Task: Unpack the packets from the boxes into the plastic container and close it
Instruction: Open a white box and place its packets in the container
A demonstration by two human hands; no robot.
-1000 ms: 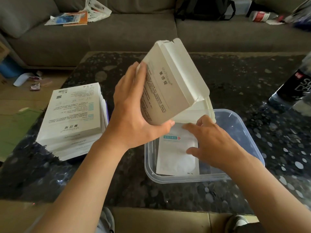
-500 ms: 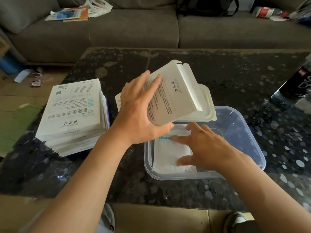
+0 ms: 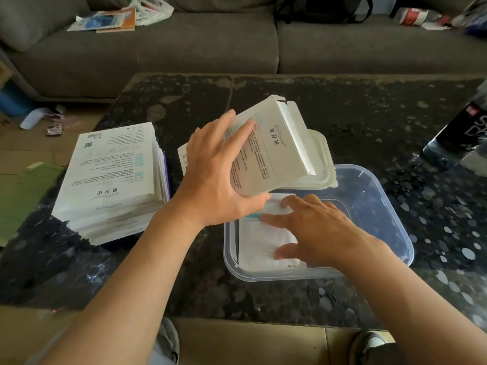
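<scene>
Grey sofa [image 3: 184,43] cushions fill the background, with loose papers [image 3: 113,19] at the left end and a black backpack [image 3: 324,9] further along. In front of it runs a dark speckled surface [image 3: 369,114]. On its left side sits a stack of white boxes [image 3: 113,180], printed faces up. A clear plastic container [image 3: 374,196] stands open near the front edge, right of centre. The left hand [image 3: 218,180] holds one white box [image 3: 274,151] in the air above the container's far left corner. The box is tilted, with its opened flap end pointing away. The fingers [image 3: 237,127] are spread across the printed face and the thumb is curled under the lower edge, so the grip is firm. Just behind and under the box, a cream lid [image 3: 322,154] lies at the far rim of the container; whether it rests on the rim cannot be told. White packets [image 3: 261,238] lie flat in the left half of the container. The right hand [image 3: 316,230] rests on top of them with its fingers straight and spread, gripping nothing. Another white item [image 3: 183,159] shows partly behind the left hand, between the stack and the container. A dark bottle [image 3: 461,133] stands at the right edge of the surface. A green sheet [image 3: 23,185] lies on the floor to the left. Two shoes show at the bottom of the view.
</scene>
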